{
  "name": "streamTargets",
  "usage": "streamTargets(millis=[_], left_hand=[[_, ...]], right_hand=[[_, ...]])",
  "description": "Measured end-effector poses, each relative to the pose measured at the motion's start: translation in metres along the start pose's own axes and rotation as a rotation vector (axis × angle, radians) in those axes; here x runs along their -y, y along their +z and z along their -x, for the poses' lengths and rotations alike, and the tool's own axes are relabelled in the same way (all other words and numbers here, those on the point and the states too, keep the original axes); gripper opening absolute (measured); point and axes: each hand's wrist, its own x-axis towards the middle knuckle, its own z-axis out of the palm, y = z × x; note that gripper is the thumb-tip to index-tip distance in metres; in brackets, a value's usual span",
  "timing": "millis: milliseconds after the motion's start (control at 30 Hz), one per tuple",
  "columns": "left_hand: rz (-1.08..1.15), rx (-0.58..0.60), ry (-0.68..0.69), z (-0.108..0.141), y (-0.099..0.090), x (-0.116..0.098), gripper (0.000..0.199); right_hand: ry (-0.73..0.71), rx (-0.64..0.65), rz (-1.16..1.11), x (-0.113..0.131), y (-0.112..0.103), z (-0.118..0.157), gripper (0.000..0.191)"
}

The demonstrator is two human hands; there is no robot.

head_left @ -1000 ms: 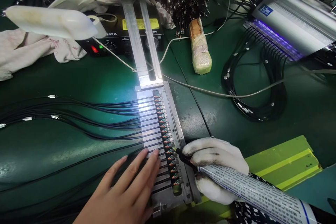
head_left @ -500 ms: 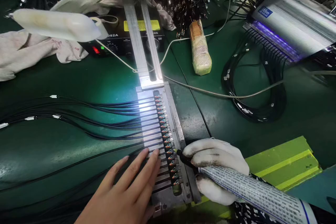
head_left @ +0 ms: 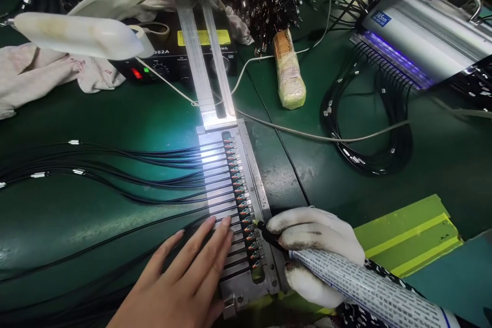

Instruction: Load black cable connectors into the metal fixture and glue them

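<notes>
A long metal fixture (head_left: 236, 287) holds a row of black cables (head_left: 165, 184) side by side, their stripped ends with small connectors (head_left: 243, 204) over a dark slot. My bare left hand (head_left: 180, 271) lies with fingers stretched out and fingertips on the cables at the fixture's lower half. My right hand (head_left: 319, 246), in a smudged white glove with some fingers bare of detail, is wrapped round a glue tube (head_left: 369, 284) covered in small print. The tube's black nozzle ends in a thin yellowish tip, at one of the connectors in the lower half of the row.
Behind the fixture stands a black control box (head_left: 165, 69) with a white cloth (head_left: 42, 79) and white cylinder (head_left: 77, 36). A silver 365nm lamp (head_left: 430, 36) glows violet above coiled cables (head_left: 330, 128). A wrapped block (head_left: 290, 74) and yellow-green sheet (head_left: 407, 236) lie on the table.
The whole view has shifted slightly, so things sit a little further left. My right hand keeps the tube's tip at the connectors; my left hand stays on the cables.
</notes>
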Motion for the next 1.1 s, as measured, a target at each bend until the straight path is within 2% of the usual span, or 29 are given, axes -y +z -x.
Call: streamTargets(millis=[1100], left_hand=[[-0.015,0.032,0.016,-0.0014,-0.0056,0.0004,0.046]], right_hand=[[-0.011,-0.019,-0.014,0.0007,0.0007,0.0011,0.016]])
